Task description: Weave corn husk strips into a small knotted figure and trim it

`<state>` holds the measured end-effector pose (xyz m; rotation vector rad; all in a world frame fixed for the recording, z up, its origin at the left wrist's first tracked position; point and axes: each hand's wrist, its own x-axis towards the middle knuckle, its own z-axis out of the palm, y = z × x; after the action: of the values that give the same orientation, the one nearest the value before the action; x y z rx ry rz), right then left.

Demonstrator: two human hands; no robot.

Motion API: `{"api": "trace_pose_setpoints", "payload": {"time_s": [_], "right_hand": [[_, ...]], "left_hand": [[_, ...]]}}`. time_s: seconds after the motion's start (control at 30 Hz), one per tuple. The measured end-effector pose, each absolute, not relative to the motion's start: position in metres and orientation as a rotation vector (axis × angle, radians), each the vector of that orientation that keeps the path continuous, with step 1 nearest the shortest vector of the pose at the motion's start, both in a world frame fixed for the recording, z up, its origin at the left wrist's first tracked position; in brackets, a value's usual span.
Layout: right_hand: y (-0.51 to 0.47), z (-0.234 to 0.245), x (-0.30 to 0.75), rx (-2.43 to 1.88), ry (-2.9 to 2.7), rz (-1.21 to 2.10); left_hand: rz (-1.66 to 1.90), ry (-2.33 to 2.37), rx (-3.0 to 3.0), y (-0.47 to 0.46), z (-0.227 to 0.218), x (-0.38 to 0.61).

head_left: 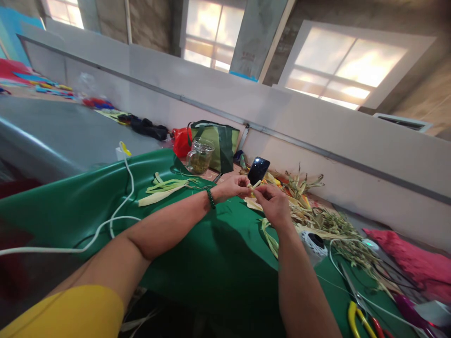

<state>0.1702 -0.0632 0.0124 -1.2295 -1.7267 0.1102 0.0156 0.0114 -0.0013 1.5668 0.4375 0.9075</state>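
Observation:
My left hand (231,187), with a dark green beaded bracelet at the wrist, is closed in a pinch on a small pale piece of corn husk (250,188). From the other side my right hand (276,205) pinches the same piece, fingertips close to the left ones. Most of the piece is hidden by the fingers. Pale green husk strips (164,191) lie on the green table cover (197,249) to the left. Behind and right of my right hand spreads a heap of dried husks and stalks (327,223). A phone (259,169) stands propped just beyond my hands.
A lidded glass jug (200,159) and a green bag (225,145) stand at the back. White thread comes off a spool (314,246) beside my right forearm. Yellow-handled scissors (355,312) lie front right. A white cable (95,239) crosses the left; pink cloth (412,258) lies far right.

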Motion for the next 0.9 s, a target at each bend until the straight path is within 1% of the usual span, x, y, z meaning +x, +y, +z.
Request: {"api": "trace_pose_setpoints", "payload": {"time_s": [0.17, 0.27, 0.37, 0.5, 0.7, 0.83, 0.9], "right_hand": [[-0.062, 0.01, 0.172, -1.318, -1.813, 0.112], [-0.061, 0.009, 0.17, -1.365, -1.792, 0.044], [-0.061, 0.007, 0.167, -1.373, -1.739, 0.048], [-0.06, 0.006, 0.164, -1.3, -1.669, 0.083], [-0.063, 0.01, 0.166, -1.302, -1.817, -0.081], [-0.068, 0.014, 0.165, -1.152, -1.75, -0.229], [-0.067, 0.015, 0.166, -1.084, -1.723, -0.252]], "left_hand": [[1.032, 0.555, 1.85, 0.007, 0.001, 0.016], [1.142, 0.689, 2.059, 0.004, 0.0, 0.019], [1.225, 0.799, 2.115, 0.001, -0.003, 0.023], [1.274, 0.809, 2.155, -0.008, -0.004, 0.025], [1.178, 0.802, 2.295, -0.021, -0.002, 0.024], [1.094, 0.679, 2.266, -0.018, -0.007, 0.029], [1.065, 0.652, 2.212, -0.014, -0.008, 0.03]]}}
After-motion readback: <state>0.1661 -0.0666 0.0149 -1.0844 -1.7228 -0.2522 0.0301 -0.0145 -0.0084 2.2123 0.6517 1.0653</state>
